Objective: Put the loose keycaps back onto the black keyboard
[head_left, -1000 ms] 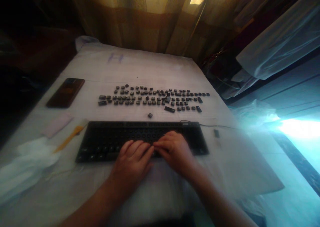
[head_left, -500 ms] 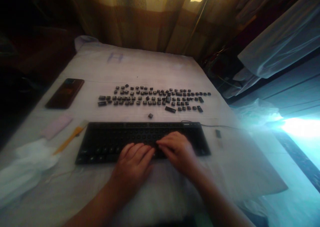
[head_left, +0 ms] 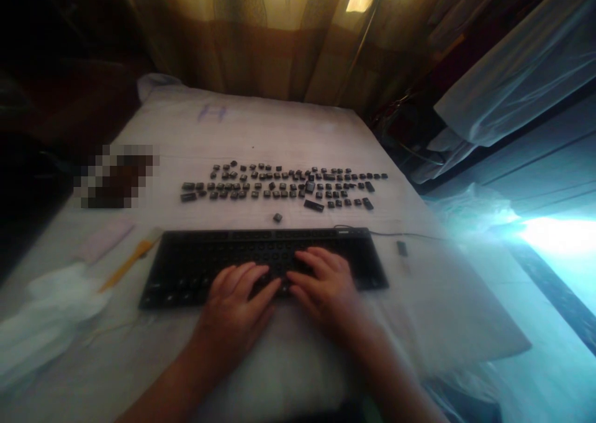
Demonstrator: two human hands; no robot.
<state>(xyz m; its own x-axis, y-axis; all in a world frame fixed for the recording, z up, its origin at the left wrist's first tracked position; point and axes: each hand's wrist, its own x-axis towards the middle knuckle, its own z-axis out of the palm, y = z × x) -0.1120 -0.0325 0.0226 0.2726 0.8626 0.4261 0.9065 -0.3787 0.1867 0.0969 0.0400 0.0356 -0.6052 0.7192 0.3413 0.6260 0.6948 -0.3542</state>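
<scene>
A black keyboard (head_left: 186,268) lies across the pale cloth in front of me, its right part partly covered by my hands. My left hand (head_left: 237,299) rests over its lower middle, fingers apart, with the index finger reaching toward the front row. Just to the right, my right hand (head_left: 326,283) is over the keys with its fingers spread. No item shows in either hand. Beyond the keyboard are loose black keycaps (head_left: 282,194) in rough rows, and one single keycap (head_left: 277,217) sits nearer the keyboard.
At the left are a pixelated dark object (head_left: 116,177), a pink item (head_left: 105,240), a yellow-handled tool (head_left: 128,264) and crumpled white plastic (head_left: 56,311). A small dark piece (head_left: 401,248) lies right of the keyboard, near its cable (head_left: 410,235). Curtains (head_left: 261,44) hang behind.
My fingers have spread apart; before, both hands' fingertips were close together over the keys. My left hand has shifted slightly left. The view has moved slightly.
</scene>
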